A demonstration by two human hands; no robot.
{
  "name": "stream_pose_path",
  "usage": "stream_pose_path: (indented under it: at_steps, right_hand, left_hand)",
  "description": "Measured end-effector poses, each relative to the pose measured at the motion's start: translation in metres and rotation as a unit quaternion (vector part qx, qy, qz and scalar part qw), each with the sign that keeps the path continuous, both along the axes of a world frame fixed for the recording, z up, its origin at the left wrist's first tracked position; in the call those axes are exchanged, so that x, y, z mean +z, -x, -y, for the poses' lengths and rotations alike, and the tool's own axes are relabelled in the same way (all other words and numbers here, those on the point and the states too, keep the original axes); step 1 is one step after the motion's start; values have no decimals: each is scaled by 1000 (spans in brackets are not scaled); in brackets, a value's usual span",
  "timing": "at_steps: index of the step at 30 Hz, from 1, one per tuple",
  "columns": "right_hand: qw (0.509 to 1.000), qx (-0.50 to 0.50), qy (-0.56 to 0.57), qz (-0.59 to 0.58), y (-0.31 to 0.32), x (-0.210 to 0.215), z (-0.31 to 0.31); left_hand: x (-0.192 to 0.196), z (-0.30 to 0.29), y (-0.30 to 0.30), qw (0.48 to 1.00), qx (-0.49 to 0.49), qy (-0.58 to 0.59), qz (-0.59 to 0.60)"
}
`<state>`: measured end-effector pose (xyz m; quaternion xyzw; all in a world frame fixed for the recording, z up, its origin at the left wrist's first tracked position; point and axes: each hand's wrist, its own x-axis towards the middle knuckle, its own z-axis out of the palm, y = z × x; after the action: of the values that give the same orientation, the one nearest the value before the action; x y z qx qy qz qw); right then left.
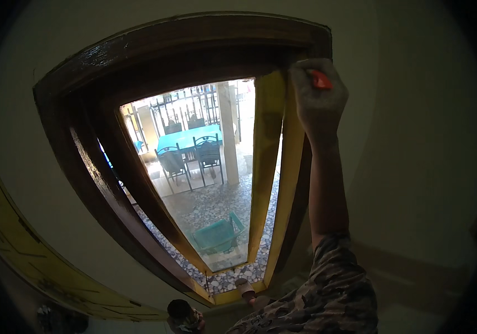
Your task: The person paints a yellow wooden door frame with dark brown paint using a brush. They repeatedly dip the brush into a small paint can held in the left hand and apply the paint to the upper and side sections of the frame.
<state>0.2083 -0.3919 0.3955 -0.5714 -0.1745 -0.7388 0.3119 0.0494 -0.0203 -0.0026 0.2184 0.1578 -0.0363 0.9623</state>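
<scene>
Raised high at the right, my right hand (320, 103) is closed in a fist around an orange-handled paintbrush (321, 79); its bristle end is hidden. The fist is at the upper right corner of a wooden window frame (194, 30). Dark brown, glossy paint covers the frame's top and left side, while the inner right upright (270, 117) is still yellow. Low down by the sill, a small skin-toned shape (258, 302), perhaps my left hand, shows next to a pale rounded thing (243, 285). Its fingers are too small and dim to make out.
Through the glass, a blue-topped table (191, 138) with dark metal chairs (209, 153) and a turquoise plastic chair (216, 236) stand on a stone-patterned floor. A yellow panelled door (13, 239) is at left. A dark-haired head (179, 308) shows at the bottom.
</scene>
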Motion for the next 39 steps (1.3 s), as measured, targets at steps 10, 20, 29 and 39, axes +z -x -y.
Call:
stream_pose_path:
  at_steps: [10,20,29,39]
  right_hand:
    - [999,46,-13,-10,4,12,14]
    - [992,-94,87,-14,0,-7,4]
    - [979,-178,91,24,-28,-46,-14]
    - [979,-177,98,13,-17,-51,-11]
  left_hand:
    - [4,4,2,997,-60,49,26]
    - [15,16,3,999,-16,-10,-35]
    - [-2,14,5,999,-14,23,-44]
    - [9,13,14,998,5,-7,-63]
